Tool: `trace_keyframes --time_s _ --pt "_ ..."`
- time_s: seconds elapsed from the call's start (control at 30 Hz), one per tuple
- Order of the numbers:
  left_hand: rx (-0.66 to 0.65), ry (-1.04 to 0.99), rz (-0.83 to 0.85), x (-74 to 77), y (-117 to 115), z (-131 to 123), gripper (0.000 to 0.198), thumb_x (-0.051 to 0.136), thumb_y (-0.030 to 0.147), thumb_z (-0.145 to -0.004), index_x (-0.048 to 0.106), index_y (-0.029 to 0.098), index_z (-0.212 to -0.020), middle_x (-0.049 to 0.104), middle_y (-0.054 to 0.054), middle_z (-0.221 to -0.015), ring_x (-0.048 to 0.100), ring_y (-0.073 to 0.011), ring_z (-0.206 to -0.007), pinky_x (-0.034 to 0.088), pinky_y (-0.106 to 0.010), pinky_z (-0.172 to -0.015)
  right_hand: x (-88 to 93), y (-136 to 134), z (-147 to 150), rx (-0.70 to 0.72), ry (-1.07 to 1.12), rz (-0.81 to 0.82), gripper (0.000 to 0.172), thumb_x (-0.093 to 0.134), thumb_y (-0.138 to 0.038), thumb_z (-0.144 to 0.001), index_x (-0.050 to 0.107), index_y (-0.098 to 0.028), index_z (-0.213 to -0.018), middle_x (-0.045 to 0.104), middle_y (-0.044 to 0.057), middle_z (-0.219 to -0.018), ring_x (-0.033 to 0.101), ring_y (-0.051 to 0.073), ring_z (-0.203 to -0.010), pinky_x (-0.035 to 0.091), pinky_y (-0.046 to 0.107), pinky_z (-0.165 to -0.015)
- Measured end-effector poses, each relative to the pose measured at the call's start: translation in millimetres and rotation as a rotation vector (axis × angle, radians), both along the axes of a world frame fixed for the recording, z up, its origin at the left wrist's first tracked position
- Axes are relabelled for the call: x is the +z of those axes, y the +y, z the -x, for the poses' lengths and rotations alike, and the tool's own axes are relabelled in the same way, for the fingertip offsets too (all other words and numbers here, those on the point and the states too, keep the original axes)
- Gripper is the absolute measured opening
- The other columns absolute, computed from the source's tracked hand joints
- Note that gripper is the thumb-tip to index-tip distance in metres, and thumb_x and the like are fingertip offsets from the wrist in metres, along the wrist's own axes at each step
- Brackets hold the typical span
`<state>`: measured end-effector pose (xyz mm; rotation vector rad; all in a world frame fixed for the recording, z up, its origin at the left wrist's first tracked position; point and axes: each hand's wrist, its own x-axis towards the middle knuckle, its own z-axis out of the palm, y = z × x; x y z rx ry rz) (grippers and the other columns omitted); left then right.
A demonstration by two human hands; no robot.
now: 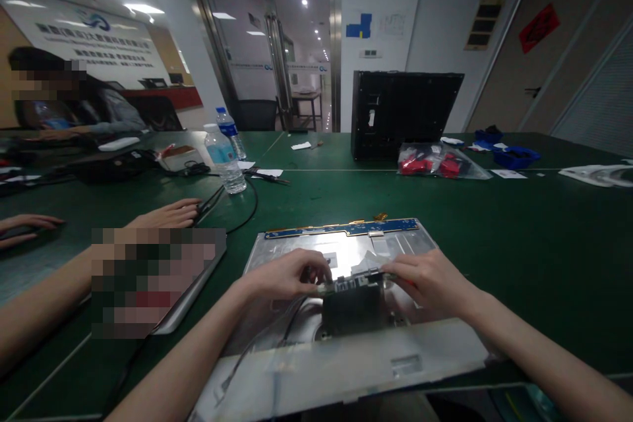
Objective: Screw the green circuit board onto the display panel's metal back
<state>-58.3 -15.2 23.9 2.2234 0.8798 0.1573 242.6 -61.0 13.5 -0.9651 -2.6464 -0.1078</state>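
Head view, past tense throughout: showed a flat silvery metal panel (346,247) lying on a green felt-like table (519,237), a thin blue circuit strip (341,229) running along its far edge. Showed a small dark rectangular board (353,306) sitting at the panel's middle, its upper edge studded with tiny components. Left hand (287,275) curled, fingertips pinched on the board's upper left corner; right hand (430,280) likewise closed, fingers pressed on the upper right edge. Hard to tell whether lifted or merely pressed down, given the blur there. Thin grey cables (257,343) trailing from the board toward the near left edge of the panel.

Beside the panel on the left, another person's forearm and hand (168,215) resting flat on the cloth, near a black cable (247,211). Further back, two clear ribbed plastic water bottles (225,158) standing upright. At the far centre, a black boxy metal case (403,115) standing upright, with a crinkled clear bag of red parts (440,161) just in front. Well off to the right, blue trays (514,157) and a pale flat wrapper (593,175).
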Motion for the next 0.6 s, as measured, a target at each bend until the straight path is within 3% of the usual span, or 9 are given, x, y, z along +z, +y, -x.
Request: trace_keyframes --time_s 0.13,0.27,0.6 --pt "0.039 0.050 0.010 -1.1 0 -2 0.024 0.068 0.018 -0.067 0.068 0.016 -0.091 0.060 0.000 -0.080 0.053 -0.0160 -0.072 0.040 -0.025 -0.064 -15.0 -14 -6 0.097 -0.209 -0.167 0.025 0.058 -0.015 -0.087 0.062 -0.013 -0.112 0.074 0.006 -0.087 0.066 0.017 -0.060 0.037 0.028 -0.045" --pt "0.088 0.083 0.022 -1.0 -2 -4 0.030 0.076 0.023 -0.063 0.067 0.017 -0.091 0.058 0.001 -0.079 0.053 -0.0164 -0.072 0.039 -0.026 -0.063 -27.5 -21 -8 0.104 -0.298 -0.218 0.034 0.058 -0.011 -0.088 0.056 -0.010 -0.122 0.072 0.005 -0.085 0.066 0.018 -0.058 0.035 0.030 -0.043" --pt "0.069 0.082 0.008 -1.0 -2 -3 0.033 0.079 0.033 -0.065 0.067 0.018 -0.092 0.057 0.001 -0.079 0.052 -0.0169 -0.073 0.039 -0.026 -0.063 -18.6 -32 -6 -0.050 -0.210 0.001 0.042 0.059 -0.009 -0.085 0.055 -0.018 -0.125 0.070 0.006 -0.109 0.066 0.015 -0.061 0.031 0.028 -0.045"
